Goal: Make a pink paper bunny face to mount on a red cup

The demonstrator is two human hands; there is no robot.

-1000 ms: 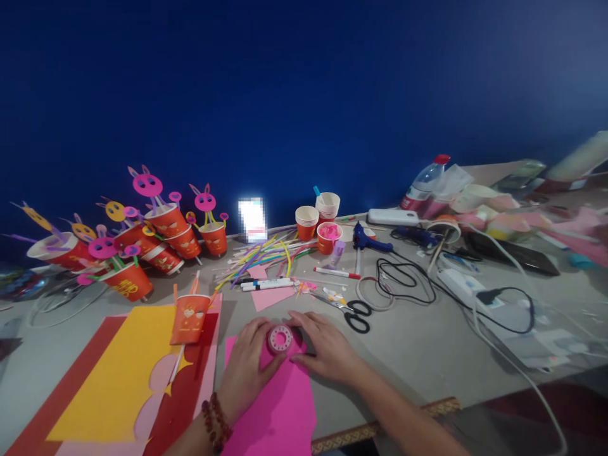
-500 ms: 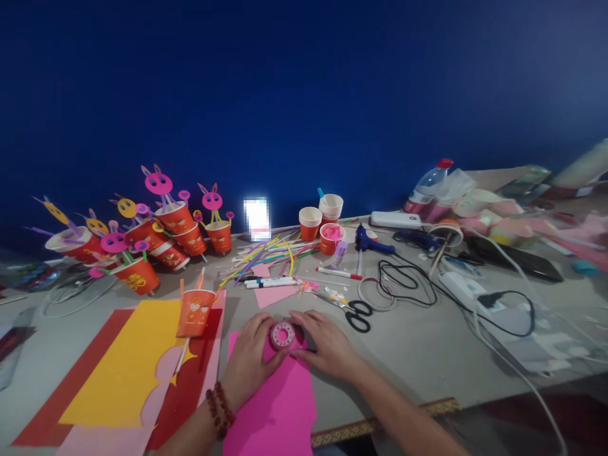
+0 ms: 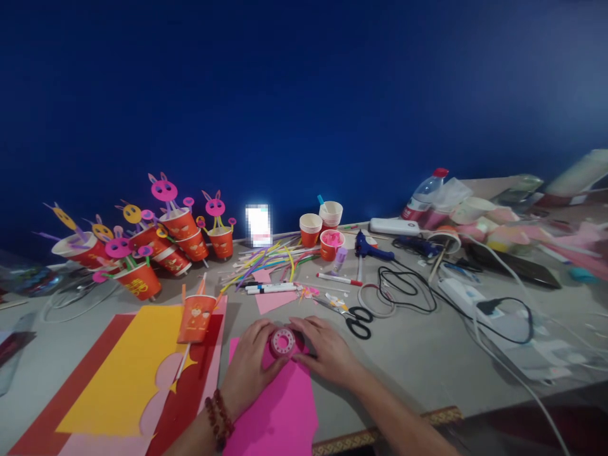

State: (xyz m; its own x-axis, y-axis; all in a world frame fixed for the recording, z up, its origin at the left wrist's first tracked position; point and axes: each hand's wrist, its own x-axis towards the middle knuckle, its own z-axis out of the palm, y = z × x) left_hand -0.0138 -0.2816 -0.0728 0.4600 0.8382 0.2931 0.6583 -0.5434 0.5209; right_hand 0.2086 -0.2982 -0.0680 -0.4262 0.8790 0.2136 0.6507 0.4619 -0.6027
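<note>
A small round pink roll of tape (image 3: 283,342) rests on a bright pink paper sheet (image 3: 280,411) near the table's front edge. My left hand (image 3: 249,367), with a bead bracelet on the wrist, cups the roll from the left. My right hand (image 3: 327,351) presses against it from the right, fingers curled around its edge. Both hands hold the roll down on the sheet.
Yellow, red and pale pink sheets (image 3: 118,373) lie to the left with an orange paper cup (image 3: 196,318) on them. Black scissors (image 3: 354,316), markers (image 3: 270,289), coloured straws (image 3: 266,256), decorated cups (image 3: 156,237), a blue glue gun (image 3: 368,247) and cables (image 3: 408,288) crowd the table behind.
The view has shifted slightly, so everything sits a little lower and to the right in frame. Both hands stay on the tape roll in nearly the same pose.
</note>
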